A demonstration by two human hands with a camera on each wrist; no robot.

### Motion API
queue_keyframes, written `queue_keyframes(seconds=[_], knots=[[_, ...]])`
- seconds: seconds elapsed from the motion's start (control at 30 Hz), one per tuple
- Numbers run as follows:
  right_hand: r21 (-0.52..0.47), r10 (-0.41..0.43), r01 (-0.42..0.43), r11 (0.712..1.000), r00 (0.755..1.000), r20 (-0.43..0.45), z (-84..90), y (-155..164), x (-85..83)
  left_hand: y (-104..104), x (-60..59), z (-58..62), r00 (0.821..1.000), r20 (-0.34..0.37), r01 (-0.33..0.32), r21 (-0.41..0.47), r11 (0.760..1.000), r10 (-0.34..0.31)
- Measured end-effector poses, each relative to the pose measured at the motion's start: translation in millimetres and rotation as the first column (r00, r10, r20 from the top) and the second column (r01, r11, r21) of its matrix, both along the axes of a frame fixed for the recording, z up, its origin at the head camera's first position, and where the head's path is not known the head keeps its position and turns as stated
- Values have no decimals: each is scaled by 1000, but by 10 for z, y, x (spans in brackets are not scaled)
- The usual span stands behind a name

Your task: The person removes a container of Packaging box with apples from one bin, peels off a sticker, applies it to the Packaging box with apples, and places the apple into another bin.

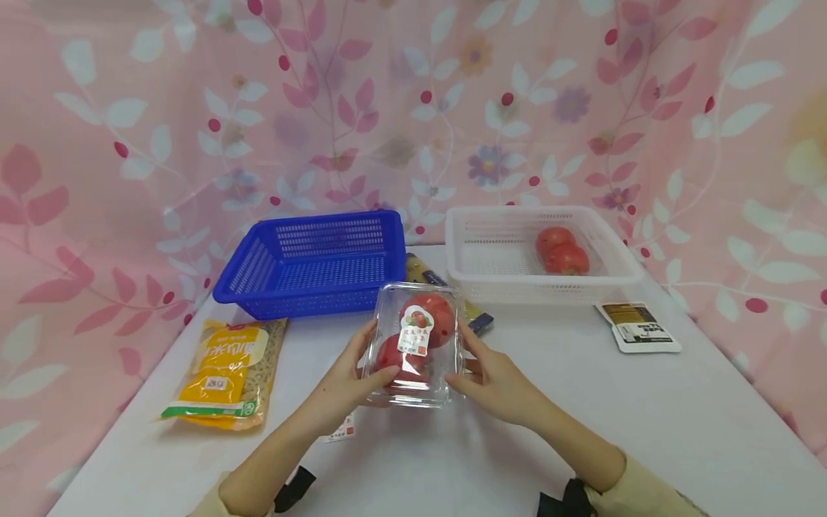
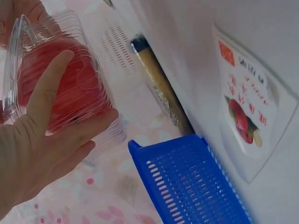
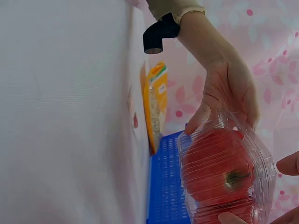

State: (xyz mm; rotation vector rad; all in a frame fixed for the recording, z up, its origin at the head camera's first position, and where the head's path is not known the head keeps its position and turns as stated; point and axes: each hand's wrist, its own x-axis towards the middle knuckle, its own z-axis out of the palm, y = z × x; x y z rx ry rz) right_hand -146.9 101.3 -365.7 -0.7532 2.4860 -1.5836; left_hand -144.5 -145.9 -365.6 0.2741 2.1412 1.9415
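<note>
A clear plastic clamshell box with red tomatoes inside and a small label on its lid is held just above the white table. My left hand grips its left side, thumb at the front and fingers along the lid. In the left wrist view those fingers spread over the ribbed lid of the box. My right hand holds the right side. The right wrist view shows the box from below, the left hand behind it and right fingertips at the edge.
A blue basket stands behind left. A white basket behind right holds two tomatoes. A long packet lies between them. A yellow bag lies left, a flat sachet right, and a small card under my left wrist.
</note>
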Motion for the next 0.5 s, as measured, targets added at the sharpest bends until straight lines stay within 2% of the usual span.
queue_keyframes(seconds=[0.1,0.23,0.33,0.5], knots=[[-11,11,-12,1000,1000,-29,108,-86,-25,-87,-13,97,999,-16,-45,-14,999,45],[0,22,-22,1000,996,-90,238,-204,-86,-189,-54,185,995,-61,-70,77,995,75],[-5,27,-28,1000,992,-119,321,-302,-150,-259,-91,236,990,-99,-80,177,981,99],[-8,16,-17,1000,994,-110,447,-492,-301,-392,-172,358,973,-152,-140,205,969,173]])
